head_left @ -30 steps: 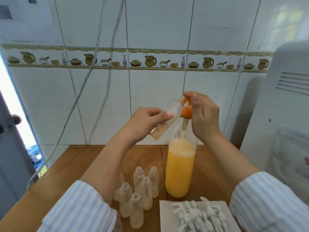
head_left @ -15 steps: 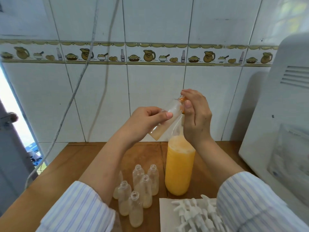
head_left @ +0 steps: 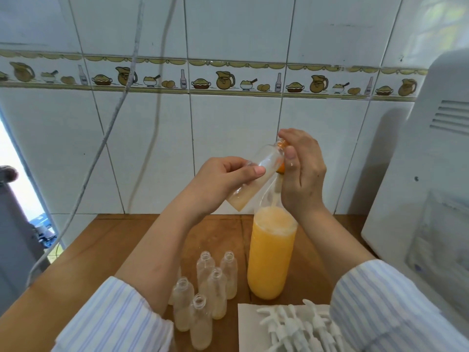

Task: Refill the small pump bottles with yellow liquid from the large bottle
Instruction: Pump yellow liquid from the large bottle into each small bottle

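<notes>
My left hand grips a small clear bottle, tilted with its neck up to the right and a little pale liquid in its base. My right hand pinches an orange funnel at that bottle's mouth; my fingers hide most of the funnel. Just below stands the large bottle, nearly full of foamy yellow liquid, its clear neck under my right palm. Several open small bottles stand in a cluster to its left, each with a little pale liquid.
White pump heads lie on a paper towel at the front of the wooden table. A white appliance fills the right side. A grey cable hangs along the tiled wall on the left.
My right hand has closed further over the orange funnel, hiding most of it. The small bottle keeps its tilt in my left hand. The camera has tipped slightly.
</notes>
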